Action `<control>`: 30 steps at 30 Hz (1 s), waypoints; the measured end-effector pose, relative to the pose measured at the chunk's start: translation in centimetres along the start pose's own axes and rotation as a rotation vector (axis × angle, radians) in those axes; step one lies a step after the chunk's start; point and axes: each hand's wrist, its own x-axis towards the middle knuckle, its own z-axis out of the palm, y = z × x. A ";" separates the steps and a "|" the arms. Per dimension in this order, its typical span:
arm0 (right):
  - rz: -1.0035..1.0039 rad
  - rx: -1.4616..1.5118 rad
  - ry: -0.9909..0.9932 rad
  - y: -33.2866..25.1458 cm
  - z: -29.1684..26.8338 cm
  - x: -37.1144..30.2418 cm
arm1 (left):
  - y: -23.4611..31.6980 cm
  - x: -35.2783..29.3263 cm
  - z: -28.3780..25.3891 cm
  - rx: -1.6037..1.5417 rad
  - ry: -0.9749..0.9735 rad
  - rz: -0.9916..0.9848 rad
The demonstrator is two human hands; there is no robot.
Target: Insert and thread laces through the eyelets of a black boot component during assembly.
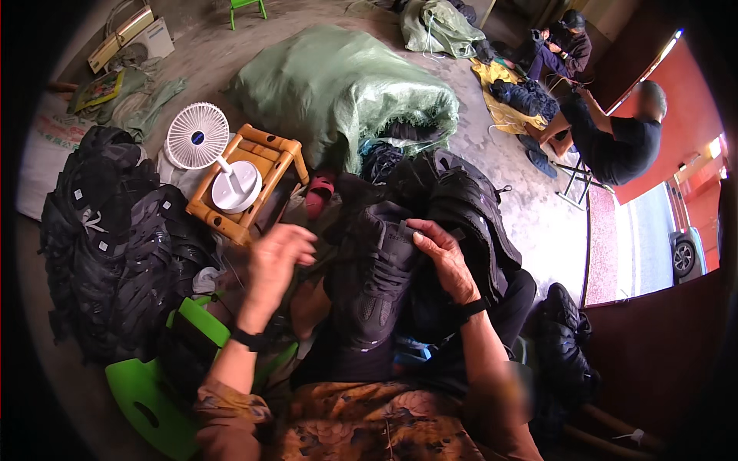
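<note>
A black lace-up sneaker (374, 280) rests on my lap, toe towards me, its laces running up the middle. My right hand (442, 253) pinches the top edge of the sneaker's tongue between thumb and fingers. Left of the sneaker, apart from it, my left hand (278, 257) is raised with its fingers loosely bent. I make out nothing in that hand. Beyond and to the right of my right hand lies a pile of black shoe pieces (469, 203), partly over my leg.
A white fan (197, 137) stands on a bamboo stool (238, 177), left of a large pale green sack (307, 84). Black shoe pieces (115, 246) are heaped at left, near a green plastic chair (150, 407). Two people (623, 142) sit at the far right by a doorway.
</note>
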 end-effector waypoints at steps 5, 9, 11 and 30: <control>0.000 0.001 0.002 -0.1 0.4 -0.1 | -1.1 0.7 7.3 0.513 -0.103 0.622; 0.001 -0.021 0.014 -0.2 0.2 -0.1 | -0.2 1.0 9.4 0.849 -0.124 0.724; 0.012 -0.001 0.009 -0.1 0.1 -0.1 | -0.6 1.0 9.7 0.974 -0.129 0.711; -0.012 0.036 -0.023 0.5 -0.4 -0.2 | -0.7 1.5 9.3 1.015 -0.290 0.613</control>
